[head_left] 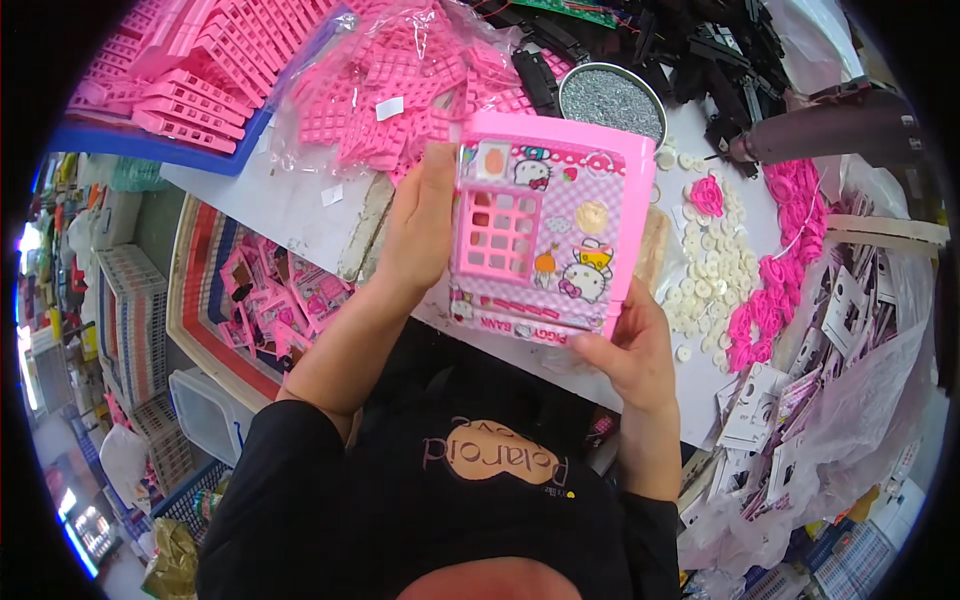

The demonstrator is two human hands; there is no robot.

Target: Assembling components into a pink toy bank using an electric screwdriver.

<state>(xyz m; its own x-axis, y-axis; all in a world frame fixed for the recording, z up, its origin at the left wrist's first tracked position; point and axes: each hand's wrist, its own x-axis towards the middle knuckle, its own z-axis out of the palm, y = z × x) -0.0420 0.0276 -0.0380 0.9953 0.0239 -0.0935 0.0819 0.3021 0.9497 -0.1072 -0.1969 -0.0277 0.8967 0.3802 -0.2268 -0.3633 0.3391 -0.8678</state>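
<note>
Both my hands hold up a pink plastic toy panel (555, 220) above the white worktable. Its face carries a cartoon sticker sheet, a grid of square openings on the left and a round tan spot at the right. My left hand (425, 215) is closed on its left edge. Near the lower right corner my right hand (638, 350) grips it, thumb on the front and the other fingers mostly hidden behind. Beyond it lies a clear bag of pink keypad grids (390, 75), and to its right are small white round discs (705, 270).
A round tin of small metal screws (612, 95) sits behind the panel. An electric screwdriver (830, 135) reaches in from the right, near pink wire bundles (790, 240) and black parts (700, 50). A blue crate (200, 165) stands far left; a basket (195, 330) of pink pieces is nearer.
</note>
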